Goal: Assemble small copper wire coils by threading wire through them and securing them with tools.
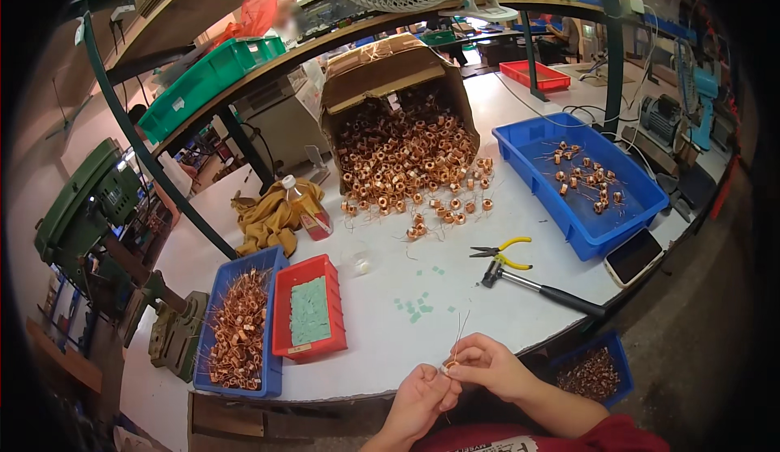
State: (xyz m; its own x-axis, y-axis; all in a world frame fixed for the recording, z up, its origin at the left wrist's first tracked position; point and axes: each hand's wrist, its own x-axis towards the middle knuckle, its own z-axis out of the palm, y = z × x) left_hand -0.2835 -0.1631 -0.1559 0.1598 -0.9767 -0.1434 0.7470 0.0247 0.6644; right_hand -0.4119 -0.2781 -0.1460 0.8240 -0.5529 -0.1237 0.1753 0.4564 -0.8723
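Over the table's front edge, my left hand (422,399) and my right hand (492,368) meet around one small copper wire coil (449,365). Both are closed, with the fingertips pinching the coil from either side; much of it is hidden by fingers. Thin wire leads stick up from it. Just beyond my hands, small green square pieces (416,307) lie scattered on the white table (390,354). Pliers with yellow handles (508,253) and a black-handled hammer (540,285) rest to the right of these pieces.
A tipped cardboard box (390,70) spills many copper coils (406,151). Blue bins (272,362) (585,245) with coils stand left and right. A red bin (337,342) holds green pieces. Nearby are a bottle (307,208), brown cloth (268,218), phone (634,257) and green drill press (89,208).
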